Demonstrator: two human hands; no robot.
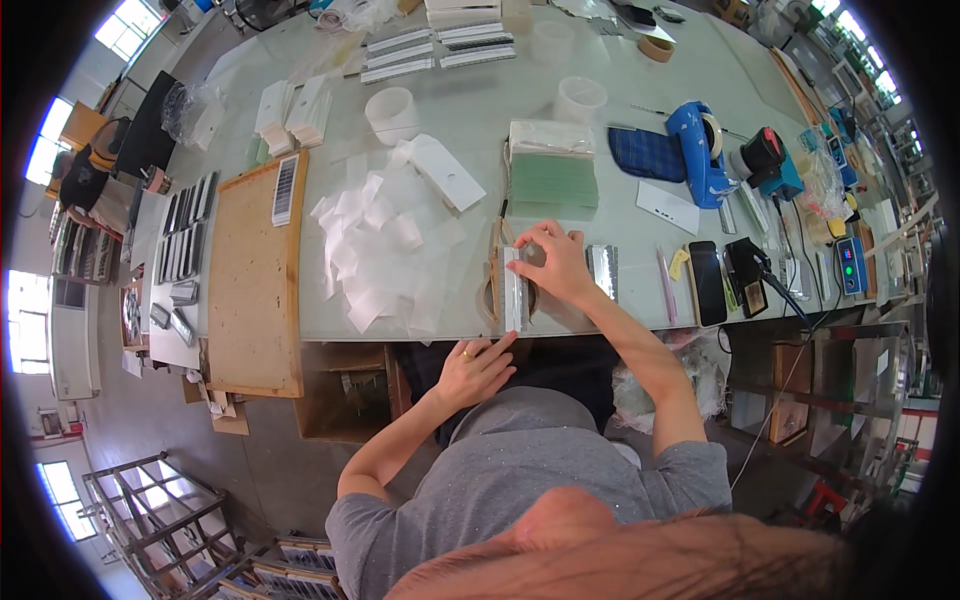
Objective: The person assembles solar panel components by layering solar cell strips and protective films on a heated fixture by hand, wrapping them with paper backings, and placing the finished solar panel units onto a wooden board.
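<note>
A narrow white-and-silver strip (514, 295) lies at the table's front edge, pointing away from me, on top of a roll of tape or similar round thing that it partly hides. My right hand (560, 265) curves over its far end, thumb and index finger bent around that end and touching it. Fingers stretched out, my left hand (478, 372) reaches up to the near end, with the index fingertip against it. Beside my right wrist lies another silver strip-like piece (603, 270). Beyond the hands is a stack of green sheets (553, 182).
Left of my hands spreads a pile of white paper pieces (385, 250), then a wood-framed board (255, 275). Translucent cups (392, 114) stand farther back. A blue tape dispenser (697, 155), a black phone (708, 283) and a cabled black tool (750, 270) lie to the right.
</note>
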